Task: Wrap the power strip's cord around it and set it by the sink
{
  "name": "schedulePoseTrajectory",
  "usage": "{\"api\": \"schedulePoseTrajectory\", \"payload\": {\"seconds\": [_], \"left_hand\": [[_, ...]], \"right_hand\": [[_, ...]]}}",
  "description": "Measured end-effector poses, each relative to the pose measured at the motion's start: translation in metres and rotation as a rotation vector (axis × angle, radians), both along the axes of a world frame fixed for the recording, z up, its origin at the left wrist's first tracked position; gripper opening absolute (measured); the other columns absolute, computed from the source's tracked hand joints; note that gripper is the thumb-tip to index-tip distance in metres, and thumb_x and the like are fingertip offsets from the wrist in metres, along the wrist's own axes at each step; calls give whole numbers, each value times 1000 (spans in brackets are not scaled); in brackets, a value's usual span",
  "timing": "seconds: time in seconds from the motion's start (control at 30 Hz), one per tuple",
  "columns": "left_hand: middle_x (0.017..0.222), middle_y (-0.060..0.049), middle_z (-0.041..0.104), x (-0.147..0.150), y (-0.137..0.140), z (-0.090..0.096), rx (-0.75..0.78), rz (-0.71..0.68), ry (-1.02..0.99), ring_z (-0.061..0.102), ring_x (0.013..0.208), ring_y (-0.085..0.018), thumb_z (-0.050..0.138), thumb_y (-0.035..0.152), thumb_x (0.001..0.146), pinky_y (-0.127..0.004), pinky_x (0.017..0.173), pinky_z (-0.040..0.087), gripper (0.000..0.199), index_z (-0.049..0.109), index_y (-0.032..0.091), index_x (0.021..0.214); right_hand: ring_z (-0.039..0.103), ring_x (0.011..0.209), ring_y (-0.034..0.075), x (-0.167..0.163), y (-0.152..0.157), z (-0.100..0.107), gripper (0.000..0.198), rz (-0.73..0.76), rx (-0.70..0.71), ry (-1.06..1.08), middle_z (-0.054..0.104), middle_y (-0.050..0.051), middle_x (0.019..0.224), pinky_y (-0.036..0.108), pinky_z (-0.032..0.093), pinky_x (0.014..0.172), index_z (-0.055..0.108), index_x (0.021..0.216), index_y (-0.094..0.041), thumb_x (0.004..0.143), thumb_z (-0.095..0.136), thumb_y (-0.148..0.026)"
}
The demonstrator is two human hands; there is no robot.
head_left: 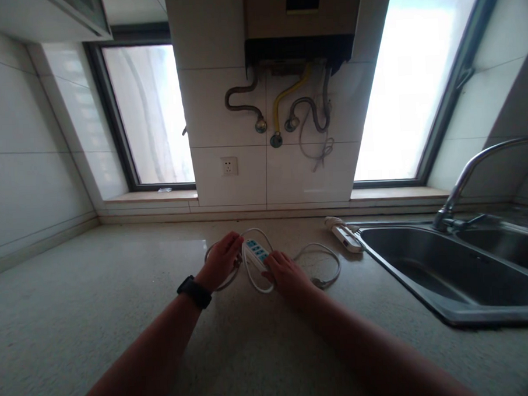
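A white power strip (254,252) with blue sockets lies at a slant on the countertop between my two hands. My right hand (286,271) is closed round its near end. At the strip's far left end, my left hand (223,258) has its fingers closed on the white cord (224,283), part of which loops beneath that hand. More cord arcs over the strip and in front of it. To the right of my right hand the cord curls round to a plug (319,282) resting on the counter. A black watch (194,292) is on my left wrist.
A second white power strip (347,239) with its cord bundled lies beside the steel sink (425,272), under the faucet (458,189). A wall socket (229,166) sits below the water heater (300,21) and its hoses. Windows stand at both sides.
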State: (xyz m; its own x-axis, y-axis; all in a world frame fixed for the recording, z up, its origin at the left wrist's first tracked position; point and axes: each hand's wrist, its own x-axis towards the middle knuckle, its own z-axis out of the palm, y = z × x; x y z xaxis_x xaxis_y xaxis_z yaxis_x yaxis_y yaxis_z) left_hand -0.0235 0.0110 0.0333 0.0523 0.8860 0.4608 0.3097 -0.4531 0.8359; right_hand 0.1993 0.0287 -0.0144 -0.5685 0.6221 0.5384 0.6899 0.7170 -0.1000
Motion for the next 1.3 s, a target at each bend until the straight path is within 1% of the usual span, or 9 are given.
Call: {"api": "schedulePoseTrajectory", "payload": {"seconds": [0.17,0.3,0.4,0.53,0.7,0.77,0.97,1.13,1.3], "left_hand": [[77,-2,53,-1,3,2,-23,-105,-11,47,65,-8,46,60,93,-18,58,40,48,54,13,93],[77,-2,50,-3,7,0,-1,-121,5,45,67,-8,47,59,93,-19,61,40,47,56,12,96],[80,-3,53,-4,9,-1,54,-83,63,48,72,-10,46,56,95,-21,66,41,45,58,13,98],[93,-7,60,-3,7,1,237,70,222,53,88,-14,47,49,97,-26,81,42,39,62,14,96],[98,-8,60,-1,6,0,271,78,245,56,93,-15,46,48,98,-28,87,45,38,64,14,98],[102,-9,61,-1,7,-2,232,66,198,57,93,-15,46,49,98,-27,84,48,40,64,14,104],[122,-11,59,-1,3,-3,199,47,-28,60,100,-15,42,47,99,-28,83,55,45,55,16,130],[129,-8,55,1,-14,4,425,133,163,55,116,-16,43,34,101,-30,98,50,33,56,23,130],[137,-10,47,1,-19,7,566,87,226,50,124,-18,46,24,98,-35,105,50,38,51,25,136]], "right_hand": [[52,112,27,11,2,5,35,-67,-80,-15,57,12,119,42,41,100,59,116,-15,92,63,-40],[43,128,33,27,-11,23,99,91,-220,-37,48,13,139,50,31,111,44,142,-20,59,86,-56],[38,135,31,29,-26,38,116,272,-356,53,42,12,146,48,29,113,28,151,-26,57,86,-60],[53,116,23,10,-46,43,111,359,-258,263,54,10,131,40,41,103,22,149,-28,63,85,-56],[59,98,21,-12,-51,34,47,311,36,166,62,6,109,41,43,96,47,130,-28,88,68,-33],[58,103,22,-11,-46,33,39,271,60,192,63,7,110,41,44,96,48,130,-25,93,60,-27],[59,104,20,5,-15,28,51,114,-18,381,61,11,116,37,47,94,39,147,-23,97,45,-16],[60,104,20,10,-5,23,55,66,-75,410,64,9,114,38,46,95,40,148,-24,94,45,-14],[59,106,20,11,-7,24,61,42,-125,384,63,8,118,38,44,97,35,152,-25,92,47,-15]]}}
